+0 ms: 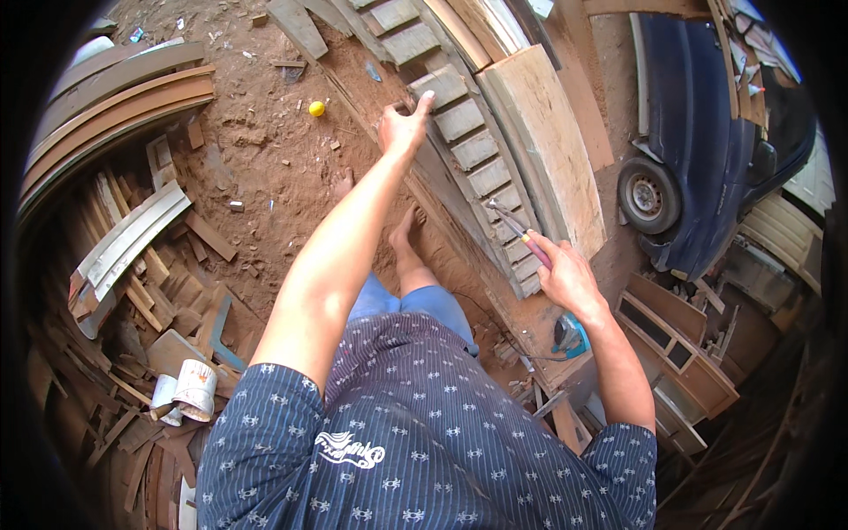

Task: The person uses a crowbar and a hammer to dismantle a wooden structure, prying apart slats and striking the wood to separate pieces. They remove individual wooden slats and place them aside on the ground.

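A long slatted wooden frame (478, 151), its short grey slats set in a row between two rails, lies on a wooden bench beam in front of me. My left hand (404, 130) is closed at its left edge near the far part, thumb up against a slat and fingers partly hidden. In my right hand (565, 276) is a slim metal tool (517, 223) with a purple handle and a small head; its exact kind is unclear. The tool's tip is over the near slats; whether it touches them I cannot tell.
Beside the frame lies a thick pale board (549, 146). A teal power tool (570, 337) with a cord sits at the bench's near end. Scrap wood (168, 291) and white buckets (194, 389) are left; a yellow ball (316, 109) lies on dirt. A dark blue vehicle (698, 132) stands right.
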Tool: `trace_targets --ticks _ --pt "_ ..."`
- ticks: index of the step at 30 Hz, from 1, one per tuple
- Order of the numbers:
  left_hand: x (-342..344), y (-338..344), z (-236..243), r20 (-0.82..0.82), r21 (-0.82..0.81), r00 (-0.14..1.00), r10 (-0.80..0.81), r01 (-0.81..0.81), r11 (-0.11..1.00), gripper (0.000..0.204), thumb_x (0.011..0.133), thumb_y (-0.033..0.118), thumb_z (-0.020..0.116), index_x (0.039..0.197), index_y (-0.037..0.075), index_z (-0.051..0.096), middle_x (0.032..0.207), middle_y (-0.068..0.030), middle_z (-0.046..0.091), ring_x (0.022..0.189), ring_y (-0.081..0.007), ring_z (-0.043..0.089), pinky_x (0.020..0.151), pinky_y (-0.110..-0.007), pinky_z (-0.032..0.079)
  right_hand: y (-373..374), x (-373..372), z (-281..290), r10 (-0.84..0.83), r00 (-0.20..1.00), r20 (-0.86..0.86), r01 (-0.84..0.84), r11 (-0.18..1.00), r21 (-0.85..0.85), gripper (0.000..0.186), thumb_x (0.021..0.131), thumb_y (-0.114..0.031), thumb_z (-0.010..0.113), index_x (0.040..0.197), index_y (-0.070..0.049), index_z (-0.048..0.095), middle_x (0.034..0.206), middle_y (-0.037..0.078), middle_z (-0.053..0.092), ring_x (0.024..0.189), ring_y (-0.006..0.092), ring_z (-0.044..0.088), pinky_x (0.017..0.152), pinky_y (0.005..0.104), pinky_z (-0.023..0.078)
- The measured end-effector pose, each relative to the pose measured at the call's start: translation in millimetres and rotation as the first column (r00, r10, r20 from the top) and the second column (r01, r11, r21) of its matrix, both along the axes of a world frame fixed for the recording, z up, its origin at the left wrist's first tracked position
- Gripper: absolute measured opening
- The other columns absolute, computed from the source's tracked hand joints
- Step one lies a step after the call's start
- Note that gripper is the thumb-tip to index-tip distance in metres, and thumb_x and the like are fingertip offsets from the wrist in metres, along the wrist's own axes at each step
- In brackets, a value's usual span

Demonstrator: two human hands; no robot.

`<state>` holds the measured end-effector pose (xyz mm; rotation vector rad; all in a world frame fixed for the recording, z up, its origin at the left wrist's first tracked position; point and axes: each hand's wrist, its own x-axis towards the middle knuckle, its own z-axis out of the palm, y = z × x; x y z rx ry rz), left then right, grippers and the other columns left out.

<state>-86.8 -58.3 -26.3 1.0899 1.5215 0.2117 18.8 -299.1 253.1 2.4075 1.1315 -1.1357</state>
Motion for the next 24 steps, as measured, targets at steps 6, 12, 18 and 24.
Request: trace_targets --ticks 6,12,18,24 --pt "-6.6 22.3 7.7 0.03 -0.1 0.983 -0.183 0.185 0.978 0.099 0.071 0.079 0.07 0.117 -0.009 0.065 0.12 -0.0276 0.067 0.117 -0.0371 0.064 0.101 -0.044 0.048 24.7 2.4 9.0 0.05 0.997 0.063 -0.052 0.998 0.042 0.057 0.084 -0.004 0.055 0.14 -0.016 0.057 0.107 0.025 0.062 0.1 0.0413 0.064 0.092 0.0478 0.051" --pt "-14.2 -15.4 31.6 -0.115 -0.137 0.919 -0.376 0.36 0.923 0.098 0.072 0.083 0.065 0.11 -0.007 0.069 0.113 -0.0276 0.069 0.111 -0.0383 0.067 0.095 -0.046 0.051 31.0 3.4 -0.5 0.407 0.879 0.249 -0.375 0.912 -0.169 0.055 0.093 -0.009 0.052 0.147 -0.015 0.047 0.125 0.028 0.057 0.1 0.0417 0.066 0.088 0.0522 0.053" --pt "-19.7 -25.0 43.7 -0.102 -0.146 0.898 -0.429 0.413 0.899 0.094 0.071 0.082 0.066 0.103 -0.006 0.072 0.108 -0.026 0.071 0.108 -0.0379 0.068 0.094 -0.045 0.052 30.5 8.6 -24.4 0.71 0.62 0.333 -0.568 0.699 -0.434 0.052 0.1 -0.023 0.049 0.147 -0.003 0.045 0.132 0.03 0.054 0.101 0.0399 0.066 0.089 0.0487 0.053" --pt "-19.5 -29.4 44.8 -0.101 -0.138 0.931 -0.35 0.336 0.932 0.09 0.072 0.08 0.068 0.103 -0.004 0.072 0.108 -0.0256 0.071 0.107 -0.0381 0.068 0.093 -0.046 0.053 55.0 -5.3 -45.2 0.882 0.388 0.267 -0.636 0.466 -0.615 0.056 0.102 -0.032 0.045 0.144 0.006 0.046 0.14 0.032 0.051 0.108 0.04 0.065 0.09 0.0488 0.051"
